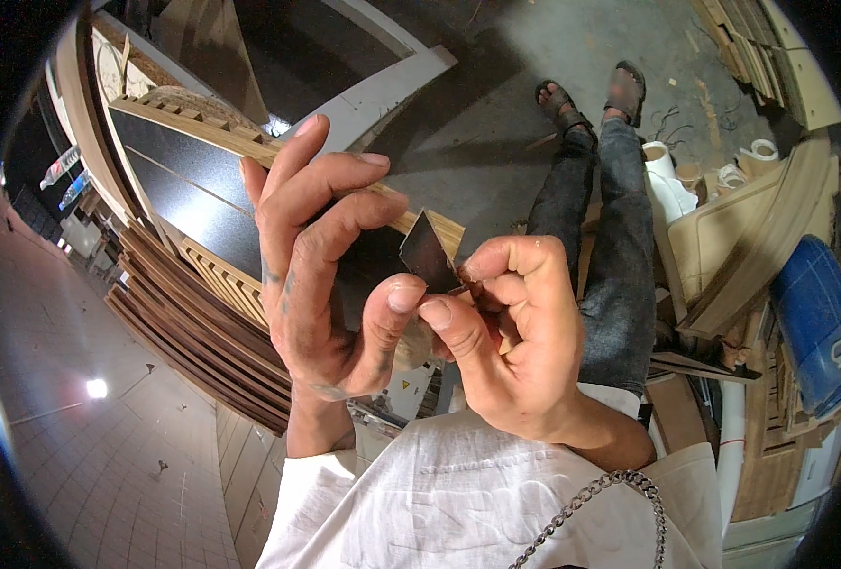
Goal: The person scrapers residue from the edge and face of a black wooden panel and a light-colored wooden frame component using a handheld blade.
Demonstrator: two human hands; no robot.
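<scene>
In front of my chest, my right hand [520,332] pinches a small, flat, dark piece [427,254] with a pale thin edge. Its thumb and index finger grip the lower corner, and the other fingers are curled in. What the piece is made of cannot be made out. My left hand [321,247] is raised beside it, fingers spread and bent. The left thumb tip is at the piece's lower left side, close to the right thumb; whether it touches cannot be told. Behind the left hand lies a black-topped panel [188,175] with light wooden slatted edges.
Curved brown strips [188,318] are stacked at the left, near two plastic bottles [68,175]. On the right are a blue plastic container [819,327], curved boards [767,237] and white rolls [665,175]. A grey angled frame [383,90] lies on the concrete floor [525,47].
</scene>
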